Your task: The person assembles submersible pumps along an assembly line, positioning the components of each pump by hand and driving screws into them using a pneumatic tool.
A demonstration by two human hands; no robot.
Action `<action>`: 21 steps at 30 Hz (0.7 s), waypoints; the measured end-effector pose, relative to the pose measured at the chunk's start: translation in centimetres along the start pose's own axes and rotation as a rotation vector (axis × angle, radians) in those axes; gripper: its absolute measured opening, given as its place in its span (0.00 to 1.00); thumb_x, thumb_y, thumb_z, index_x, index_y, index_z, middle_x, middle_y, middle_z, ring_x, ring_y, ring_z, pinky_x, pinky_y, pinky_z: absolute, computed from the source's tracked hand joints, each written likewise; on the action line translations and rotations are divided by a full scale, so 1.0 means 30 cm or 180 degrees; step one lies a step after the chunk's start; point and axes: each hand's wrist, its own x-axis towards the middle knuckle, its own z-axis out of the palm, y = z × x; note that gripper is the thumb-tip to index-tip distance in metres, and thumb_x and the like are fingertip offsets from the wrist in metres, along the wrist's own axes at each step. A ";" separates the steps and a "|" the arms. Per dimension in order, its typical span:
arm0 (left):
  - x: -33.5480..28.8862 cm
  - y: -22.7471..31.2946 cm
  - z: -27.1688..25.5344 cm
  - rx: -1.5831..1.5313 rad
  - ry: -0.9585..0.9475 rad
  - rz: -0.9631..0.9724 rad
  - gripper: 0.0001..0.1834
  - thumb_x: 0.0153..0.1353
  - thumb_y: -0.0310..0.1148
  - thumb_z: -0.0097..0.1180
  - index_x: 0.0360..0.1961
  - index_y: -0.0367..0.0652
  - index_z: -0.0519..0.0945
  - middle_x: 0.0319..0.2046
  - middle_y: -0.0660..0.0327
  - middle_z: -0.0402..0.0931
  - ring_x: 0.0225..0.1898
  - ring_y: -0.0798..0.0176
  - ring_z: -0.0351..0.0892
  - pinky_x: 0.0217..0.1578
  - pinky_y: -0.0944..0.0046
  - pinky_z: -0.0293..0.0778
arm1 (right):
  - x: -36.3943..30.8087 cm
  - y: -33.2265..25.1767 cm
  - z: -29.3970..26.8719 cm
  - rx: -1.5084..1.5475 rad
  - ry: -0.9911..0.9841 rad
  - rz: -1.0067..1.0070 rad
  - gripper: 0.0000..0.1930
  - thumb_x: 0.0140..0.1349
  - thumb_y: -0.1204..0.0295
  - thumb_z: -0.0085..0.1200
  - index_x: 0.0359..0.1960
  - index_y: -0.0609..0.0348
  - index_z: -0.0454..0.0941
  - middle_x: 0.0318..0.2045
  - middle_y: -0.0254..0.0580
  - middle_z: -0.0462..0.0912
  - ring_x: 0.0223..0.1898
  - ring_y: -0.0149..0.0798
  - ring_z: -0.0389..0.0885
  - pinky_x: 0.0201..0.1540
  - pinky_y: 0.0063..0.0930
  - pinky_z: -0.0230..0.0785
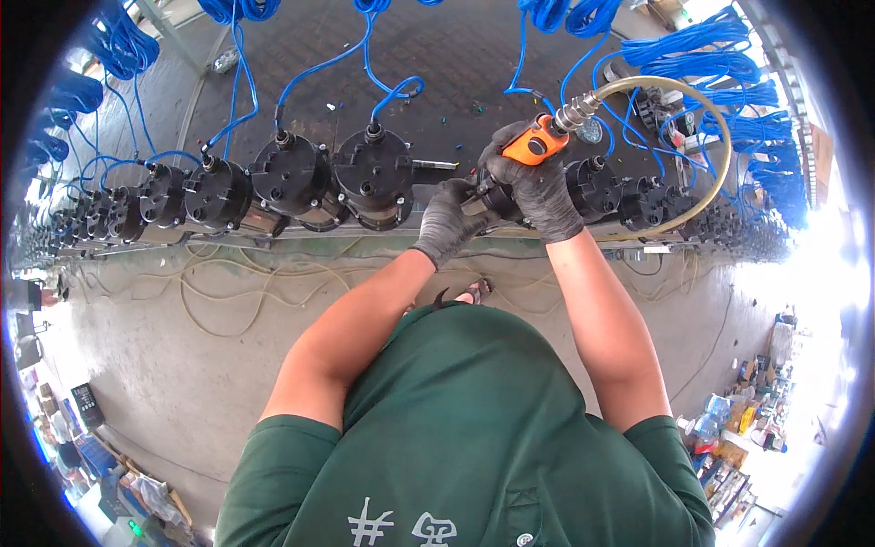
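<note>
My right hand [538,187], in a dark grey glove, is wrapped round an orange and black air tool [540,141]. A metal coupling [576,111] joins the tool to a clear yellowish hose [725,137]. The front of the tool is hidden behind my hands. My left hand [448,221], gloved alike, is closed beside it, with its fingertips drawn together near a dark part. What they pinch I cannot make out. Under both hands is a black round motor-like unit [504,202], mostly covered. Another black unit [374,178] with a blue cable stands just to the left.
A long row of similar black units [219,196] lines the near edge of the dark bench [437,82]. Coiled blue cables [697,59] hang and lie behind them. Loose hoses [228,296] trail on the floor, and cluttered boxes [729,419] stand at the right.
</note>
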 end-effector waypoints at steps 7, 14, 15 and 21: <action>-0.036 -0.047 0.075 -0.0365 0.0396 0.0339 0.45 0.43 0.45 0.79 0.61 0.40 0.72 0.54 0.45 0.76 0.57 0.41 0.76 0.58 0.49 0.74 | -0.046 -0.135 -0.026 0.0583 0.0408 -0.0301 0.24 0.54 0.65 0.69 0.51 0.59 0.77 0.36 0.34 0.85 0.38 0.31 0.83 0.45 0.27 0.77; -0.122 0.097 0.217 0.1131 0.0798 -0.0398 0.63 0.33 0.43 0.83 0.70 0.43 0.57 0.63 0.45 0.65 0.63 0.39 0.69 0.62 0.48 0.71 | -0.108 -0.256 -0.277 0.1363 0.0744 -0.0531 0.11 0.55 0.77 0.63 0.40 0.64 0.82 0.34 0.44 0.86 0.38 0.42 0.86 0.48 0.33 0.78; -0.108 0.089 0.254 0.1069 0.1081 -0.0522 0.64 0.33 0.43 0.83 0.71 0.43 0.55 0.64 0.44 0.63 0.63 0.38 0.68 0.63 0.48 0.70 | -0.116 -0.250 -0.322 0.1291 0.0688 -0.0420 0.14 0.55 0.76 0.64 0.43 0.64 0.81 0.34 0.45 0.86 0.38 0.41 0.86 0.48 0.33 0.77; -0.024 0.150 0.352 0.1606 0.1677 -0.1131 0.63 0.34 0.45 0.81 0.69 0.40 0.55 0.62 0.45 0.66 0.60 0.39 0.72 0.59 0.46 0.73 | -0.175 -0.161 -0.556 0.0827 0.0399 0.0174 0.20 0.53 0.73 0.65 0.49 0.61 0.79 0.34 0.42 0.85 0.37 0.41 0.85 0.46 0.35 0.79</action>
